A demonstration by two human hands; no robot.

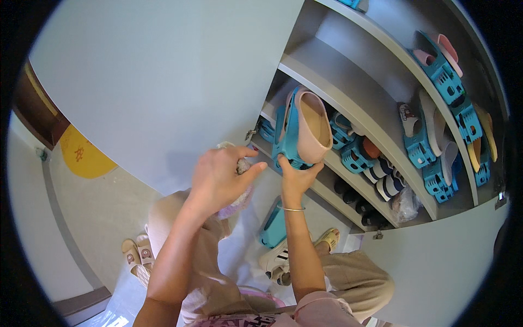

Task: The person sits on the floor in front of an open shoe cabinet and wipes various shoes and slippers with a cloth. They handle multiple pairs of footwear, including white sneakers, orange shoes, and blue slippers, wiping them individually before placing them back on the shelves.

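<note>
My right hand [297,180] grips the front end of a teal plastic shoe rack [291,143]. A pale pink slip-on shoe [312,131] lies on top of it, and part of a matching one shows beneath. Rack and shoes are tilted at the opening of a lower cabinet shelf [355,180]. My left hand [218,175] hovers to the left of the rack, thumb and forefinger apart. A fuzzy white and lavender cloth [241,200] hangs from its palm, mostly hidden behind the hand.
More teal racks [419,149] with shoes fill the curved shelves. Striped slippers [384,178] and a clear plastic bag [406,204] sit lower down. Cabinet doors [135,81] stand open on both sides. On the floor are a teal rack [276,225], a white sneaker [276,259] and beige slippers [137,253].
</note>
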